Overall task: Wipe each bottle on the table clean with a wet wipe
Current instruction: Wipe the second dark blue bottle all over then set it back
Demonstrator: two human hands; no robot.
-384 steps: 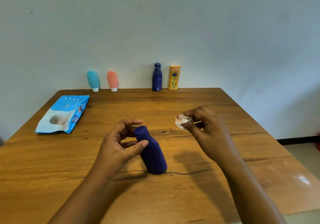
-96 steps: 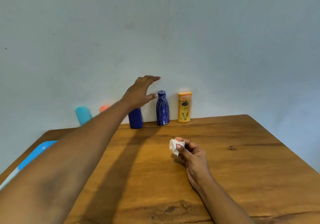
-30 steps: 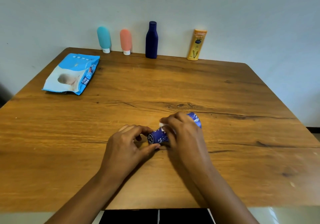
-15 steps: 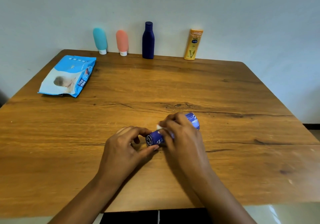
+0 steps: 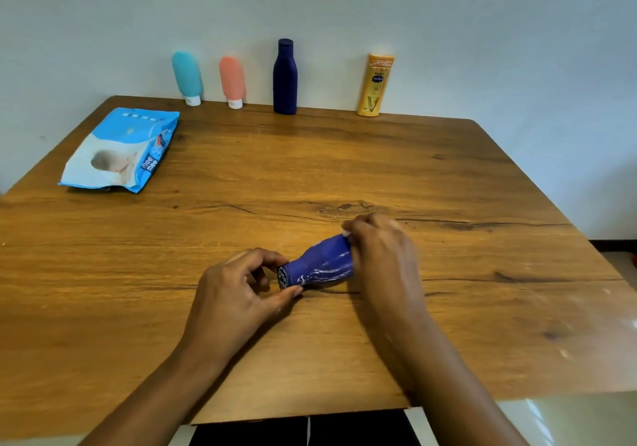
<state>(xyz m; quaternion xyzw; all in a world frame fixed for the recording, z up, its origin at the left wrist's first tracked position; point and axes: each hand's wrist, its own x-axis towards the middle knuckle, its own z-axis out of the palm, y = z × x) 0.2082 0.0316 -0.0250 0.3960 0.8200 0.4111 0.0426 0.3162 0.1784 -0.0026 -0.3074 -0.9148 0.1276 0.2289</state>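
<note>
Currently the patterned blue bottle (image 5: 320,266) lies on its side on the table (image 5: 448,187), near the front middle, with its cap end toward the person's left and its wider base toward the right. The left hand (image 5: 238,294) has its grip closed on the cap end, pinching it between the thumb below and curled fingers above. The right hand (image 5: 382,259) is curled over the base end and is blurred. A sliver of the wet wipe (image 5: 345,234) shows at its fingertips and the rest is hidden, so its grip appears closed on the wipe and pressed to the bottle.

The step in hand looks like wiping this bottle's body. To do it well, the left hand should roll the bottle by the cap so that each side comes under the wipe, including the side now against the table. The right hand should stroke along the length, base to neck, and give the narrowing shoulder and the cap their own pass. Whether the pale streaks on the body are print or residue cannot be told.

A round bottle held by so light a pinch may slip or roll, so pressure is better aimed down than sideways. The teal tube (image 5: 186,77), pink tube (image 5: 231,80), dark blue bottle (image 5: 284,77) and yellow bottle (image 5: 375,85) stand along the far edge, and the wipes pack (image 5: 120,151) lies at the left should a fresh wipe be needed.
</note>
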